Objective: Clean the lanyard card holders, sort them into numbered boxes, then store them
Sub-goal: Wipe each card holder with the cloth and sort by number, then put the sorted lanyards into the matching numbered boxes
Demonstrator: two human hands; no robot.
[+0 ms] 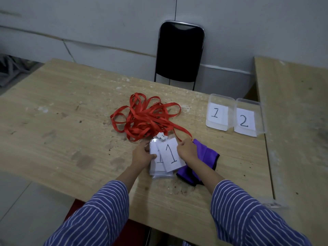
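Evidently to free one for wiping, both hands gripped the holders (165,157) stacked on the surface (71,121), left fingers (150,155) curled on the edge, right fingers (181,143) pinching beside the cloth (205,157).

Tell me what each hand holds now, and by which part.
The left hand grips the card holders by the left edge of the stack. The right hand pinches a red lanyard strap near the top card holder's upper right corner.
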